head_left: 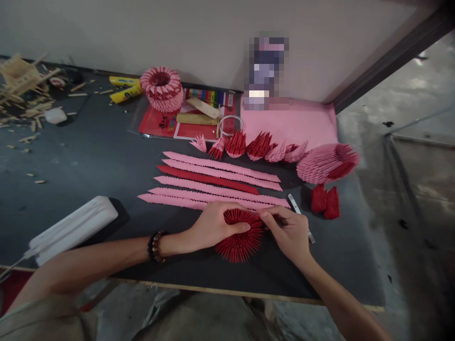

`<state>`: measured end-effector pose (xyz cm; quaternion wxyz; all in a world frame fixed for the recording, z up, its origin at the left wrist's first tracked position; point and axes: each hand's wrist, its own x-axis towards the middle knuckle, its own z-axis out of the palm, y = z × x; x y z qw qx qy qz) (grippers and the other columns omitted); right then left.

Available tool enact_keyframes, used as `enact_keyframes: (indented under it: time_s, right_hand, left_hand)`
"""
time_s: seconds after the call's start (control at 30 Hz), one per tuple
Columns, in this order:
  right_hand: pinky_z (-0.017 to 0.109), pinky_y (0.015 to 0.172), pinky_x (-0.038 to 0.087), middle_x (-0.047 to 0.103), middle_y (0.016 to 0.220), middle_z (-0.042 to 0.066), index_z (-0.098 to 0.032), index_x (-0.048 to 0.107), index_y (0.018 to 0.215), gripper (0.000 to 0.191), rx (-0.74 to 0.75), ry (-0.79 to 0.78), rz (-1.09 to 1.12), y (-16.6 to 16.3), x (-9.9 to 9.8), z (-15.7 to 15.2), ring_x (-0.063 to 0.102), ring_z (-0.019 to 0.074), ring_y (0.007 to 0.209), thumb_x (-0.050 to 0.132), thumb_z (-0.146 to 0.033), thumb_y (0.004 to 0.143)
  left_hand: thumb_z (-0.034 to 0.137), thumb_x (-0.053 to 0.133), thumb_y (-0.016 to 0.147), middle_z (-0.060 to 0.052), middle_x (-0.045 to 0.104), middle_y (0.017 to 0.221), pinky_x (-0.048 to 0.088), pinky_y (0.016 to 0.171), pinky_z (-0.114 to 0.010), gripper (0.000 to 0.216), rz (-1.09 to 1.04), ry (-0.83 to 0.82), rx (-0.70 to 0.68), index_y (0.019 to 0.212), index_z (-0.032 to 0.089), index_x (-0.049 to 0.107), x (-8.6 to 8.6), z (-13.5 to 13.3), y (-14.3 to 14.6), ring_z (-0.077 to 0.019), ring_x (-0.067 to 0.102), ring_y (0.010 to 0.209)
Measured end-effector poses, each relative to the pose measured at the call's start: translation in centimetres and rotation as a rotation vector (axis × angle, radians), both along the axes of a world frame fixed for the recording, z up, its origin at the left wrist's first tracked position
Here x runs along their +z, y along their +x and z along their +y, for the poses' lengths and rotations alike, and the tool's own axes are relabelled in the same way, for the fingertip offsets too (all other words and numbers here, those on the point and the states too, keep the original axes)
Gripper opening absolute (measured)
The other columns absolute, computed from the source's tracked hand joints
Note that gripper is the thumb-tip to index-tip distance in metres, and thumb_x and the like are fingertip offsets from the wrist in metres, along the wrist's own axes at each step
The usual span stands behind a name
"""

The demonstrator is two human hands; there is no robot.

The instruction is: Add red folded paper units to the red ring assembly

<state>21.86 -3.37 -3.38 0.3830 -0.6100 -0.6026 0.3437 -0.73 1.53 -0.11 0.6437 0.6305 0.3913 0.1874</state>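
Over the surface [170, 271], our left hand [209, 225] clasps a spiked red disc [236, 247]; our right hand [292, 232] pinches its rim. Pink strips [199, 186] lie just beyond, silver bar [293, 204] partly hidden.

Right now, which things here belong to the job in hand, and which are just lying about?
Likely in the job: red spiked disc in the left hand; pink strips; red strip; two red bundles.

Likely just lying about: yellow tubes; white corded device; wooden model.
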Motion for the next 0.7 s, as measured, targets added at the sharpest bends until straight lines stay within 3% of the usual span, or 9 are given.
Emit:
enact_keyframes:
  time_s: [0.17,0.4,0.7]
  right_hand:
    - [0.029,0.069,0.062,0.085,0.085,0.003,-0.025,0.086,0.091,0.011,0.087,0.086,-0.045,0.2,0.2,0.2,0.079,0.0201,0.074,0.077,-0.033,0.090]
    - [0.026,0.058,0.059,0.083,0.075,0.001,-0.024,0.085,0.086,0.007,0.041,0.099,-0.043,0.1,0.6,-0.4,0.075,0.0171,0.061,0.085,-0.031,0.082]
    - [0.024,0.052,0.052,0.081,0.072,0.001,-0.022,0.084,0.087,0.008,0.033,-0.002,-0.021,-0.3,1.0,-0.3,0.068,0.0146,0.056,0.080,-0.028,0.083]
  left_hand:
    - [0.048,0.076,0.087,-0.009,0.081,0.114,0.054,0.101,-0.038,0.040,0.029,-0.001,0.010,0.113,0.017,0.078,-0.3,-0.2,0.0,-0.0235,0.074,0.104]
    - [0.031,0.072,0.090,-0.007,0.081,0.115,0.054,0.101,-0.039,0.030,-0.005,0.017,0.027,0.116,0.019,0.078,-0.9,-0.7,0.1,-0.0228,0.074,0.105]
    - [0.030,0.070,0.090,-0.009,0.078,0.123,0.050,0.110,-0.040,0.035,0.063,0.091,0.027,0.122,0.017,0.075,-0.7,-0.7,0.1,-0.0228,0.071,0.116]
